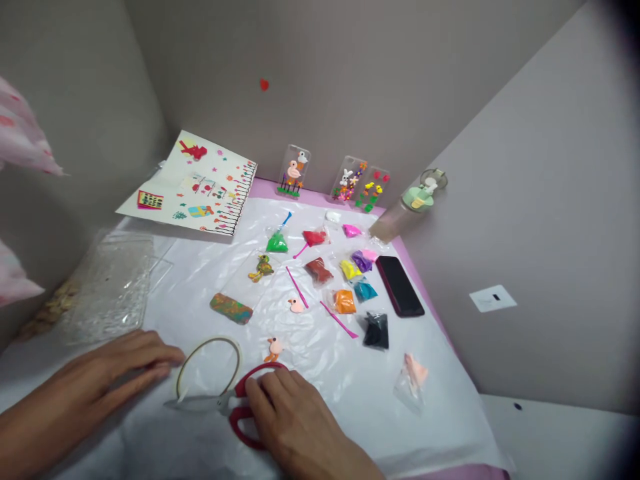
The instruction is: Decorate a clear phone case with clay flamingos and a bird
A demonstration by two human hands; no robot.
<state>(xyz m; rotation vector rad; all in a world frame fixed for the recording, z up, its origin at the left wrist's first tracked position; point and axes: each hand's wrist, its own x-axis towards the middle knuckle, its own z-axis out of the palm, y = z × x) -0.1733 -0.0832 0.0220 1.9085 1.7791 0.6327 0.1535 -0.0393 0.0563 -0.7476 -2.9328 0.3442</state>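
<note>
My right hand [295, 417] rests on the red handles of a pair of scissors [225, 403], fingers curled over them; the blades point left. The blades lie across the near edge of a roll of tape [235, 347]. My left hand [125, 367] lies on the white sheet [195, 453], its fingertips beside the tape's left edge, with nothing visible in it. Just above the scissors is a peach clay bird with orange legs [274, 348]; a second peach piece [296, 305] sits farther back, near a pink tool [297, 287].
Clay packets, including orange [345, 301] and black [376, 331], lie mid-table. A phone [400, 287] and bottle [407, 210] are at right. Decorated phone cases [294, 171] lean on the wall. A decorated card [200, 187] and clear cases [115, 287] stand left.
</note>
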